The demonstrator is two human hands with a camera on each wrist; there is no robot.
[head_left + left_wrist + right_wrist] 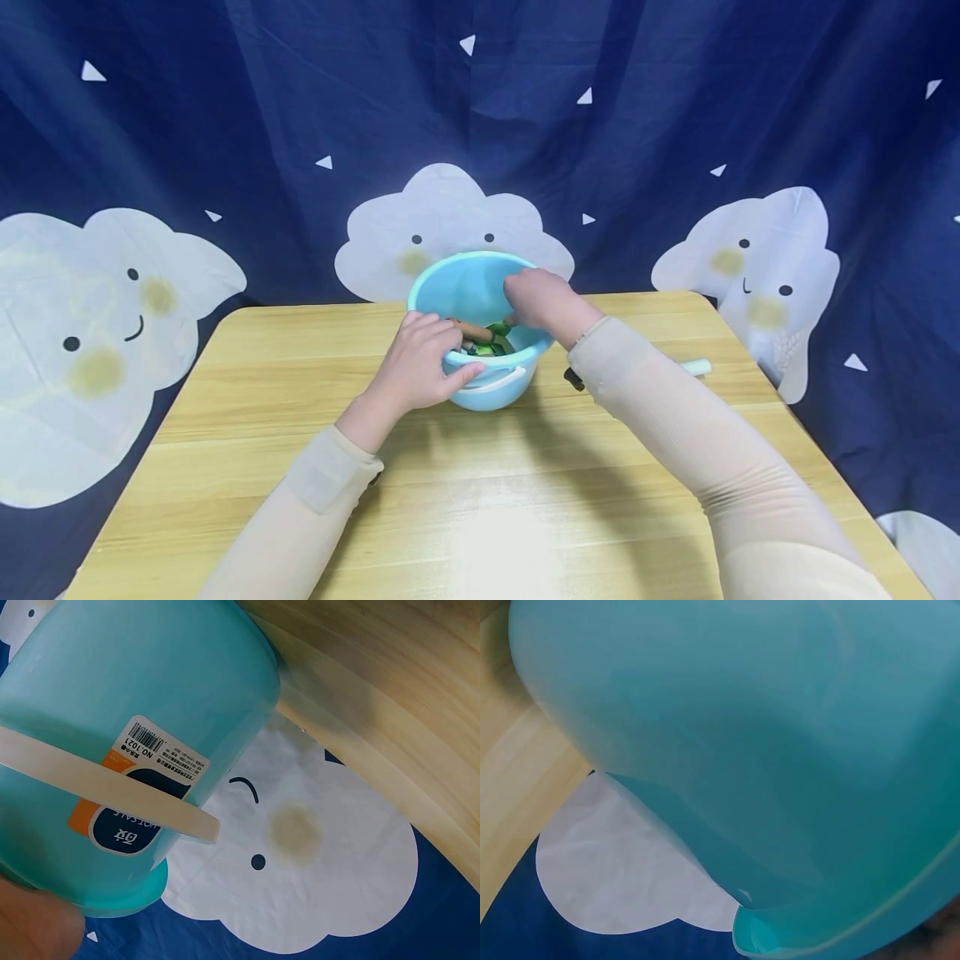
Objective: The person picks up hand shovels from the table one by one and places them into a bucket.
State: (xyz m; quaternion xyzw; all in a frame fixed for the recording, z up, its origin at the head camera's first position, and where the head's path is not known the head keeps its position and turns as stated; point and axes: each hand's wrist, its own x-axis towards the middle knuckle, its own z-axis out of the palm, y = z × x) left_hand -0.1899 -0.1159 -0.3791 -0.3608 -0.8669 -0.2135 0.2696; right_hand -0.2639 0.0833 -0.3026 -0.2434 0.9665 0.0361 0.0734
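A light blue bucket (491,390) stands on the table with its mouth tilted towards me. My left hand (420,354) grips its near left rim, fingers over the edge and thumb on the outside. Over the right side of the rim, my right hand (543,297) reaches into the mouth; its fingertips are hidden, and what they hold cannot be made out. Inside lie a brown wooden-looking handle (471,331) and some green items (489,350), mostly covered. The left wrist view shows the bucket's white handle (112,787) across a sticker (161,746).
The wooden table (300,375) carries the bucket. A pale rod-like thing (697,367) pokes out from behind my right forearm. Right behind the table hangs a dark blue curtain (285,100) with white clouds.
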